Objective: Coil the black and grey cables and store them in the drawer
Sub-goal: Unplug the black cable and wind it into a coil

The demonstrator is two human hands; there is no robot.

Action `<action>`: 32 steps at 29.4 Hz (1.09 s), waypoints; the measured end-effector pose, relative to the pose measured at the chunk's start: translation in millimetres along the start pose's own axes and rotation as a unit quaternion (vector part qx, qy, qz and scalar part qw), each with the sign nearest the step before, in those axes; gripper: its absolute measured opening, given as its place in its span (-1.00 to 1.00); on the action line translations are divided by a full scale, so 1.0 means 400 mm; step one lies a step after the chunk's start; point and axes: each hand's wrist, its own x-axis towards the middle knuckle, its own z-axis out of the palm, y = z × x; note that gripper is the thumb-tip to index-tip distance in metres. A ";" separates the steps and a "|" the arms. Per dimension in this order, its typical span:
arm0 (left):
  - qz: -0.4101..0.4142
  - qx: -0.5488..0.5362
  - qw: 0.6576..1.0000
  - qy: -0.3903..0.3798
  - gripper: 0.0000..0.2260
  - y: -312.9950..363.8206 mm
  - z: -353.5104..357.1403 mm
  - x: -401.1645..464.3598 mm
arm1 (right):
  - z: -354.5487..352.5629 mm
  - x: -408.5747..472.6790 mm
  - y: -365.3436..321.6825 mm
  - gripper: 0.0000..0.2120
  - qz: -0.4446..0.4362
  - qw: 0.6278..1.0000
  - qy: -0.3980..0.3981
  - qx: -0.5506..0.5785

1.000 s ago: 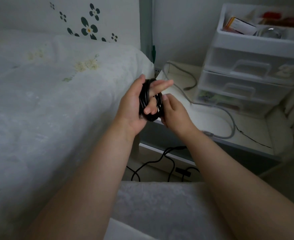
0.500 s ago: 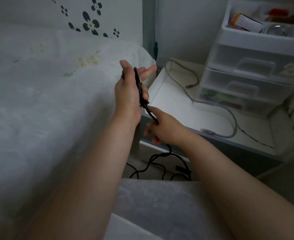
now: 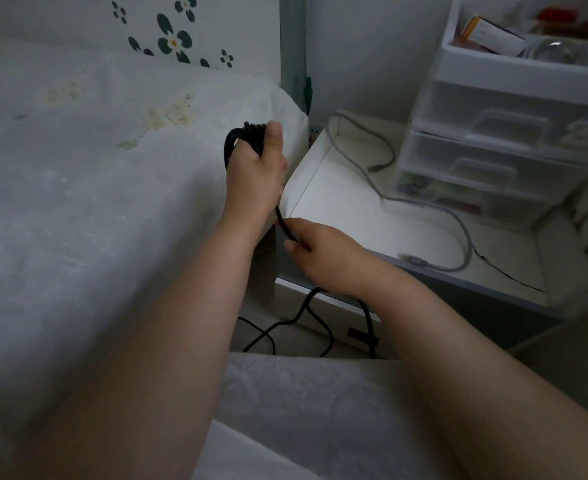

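Around the left hand's [image 3: 256, 178] clenched fingers [image 3: 274, 135] loops the thin black rubber cable [image 3: 232, 143]; below them, the right hand's [image 3: 323, 256] fingers pinch its strand, and right of them a long grey cable [image 3: 460, 226] lies on the white worktop [image 3: 341, 209].

We are in a home bedroom: a pale floral-print quilted bedspread [image 3: 95, 188] lies left of the translucent plastic drawer unit [image 3: 514, 133].

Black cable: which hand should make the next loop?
The right hand, probably. It pinches the loose black cable just below the coil, with slack hanging to the floor. The left hand is full, gripping the coil.
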 end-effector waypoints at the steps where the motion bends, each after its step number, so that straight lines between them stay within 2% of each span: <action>1: -0.003 0.002 1.000 -0.008 -0.70 -0.001 0.002 0.001 | -0.004 0.001 0.003 -0.65 -0.005 1.000 -0.006 -0.018; 4: -0.023 -0.032 0.998 -0.042 -0.59 -0.005 0.004 0.002 | -0.021 -0.004 0.008 -0.70 -0.009 0.996 -0.032 -0.085; 7: -0.110 -0.175 0.976 -0.062 -0.46 -0.010 -0.009 0.011 | -0.037 -0.009 0.010 -0.72 -0.015 0.988 -0.041 -0.150; 9: -0.160 -0.264 0.949 -0.066 -0.45 -0.010 -0.021 0.017 | -0.041 -0.014 0.008 -0.72 -0.027 0.986 -0.042 -0.161; 12: -0.174 -0.309 0.933 -0.068 -0.46 -0.009 -0.032 0.019 | -0.051 -0.016 0.007 -0.72 -0.046 0.989 -0.021 -0.138; 17: -0.127 -0.199 0.968 -0.085 -0.43 -0.004 -0.011 0.000 | -0.060 -0.008 0.017 -0.74 -0.067 0.993 0.007 -0.100; 20: -0.065 -0.082 0.989 -0.105 -0.52 0.003 0.006 -0.017 | -0.056 -0.004 0.025 -0.75 -0.073 0.993 0.004 -0.088; 22: -0.024 -0.005 0.993 -0.117 -0.61 0.004 0.014 -0.026 | -0.057 -0.003 0.031 -0.76 -0.076 0.994 0.014 -0.082; 24: -0.008 0.051 0.991 -0.124 -0.60 -0.002 0.019 -0.025 | -0.058 -0.003 0.035 -0.78 -0.076 0.994 0.024 -0.077; 27: -0.059 0.073 0.986 -0.140 -0.54 -0.012 0.019 -0.015 | -0.057 -0.003 0.040 -0.82 -0.080 0.994 0.026 -0.069; 32: -0.205 0.024 0.965 -0.162 -0.42 -0.012 0.004 -0.008 | -0.057 -0.001 0.043 -0.85 -0.097 0.993 0.040 -0.052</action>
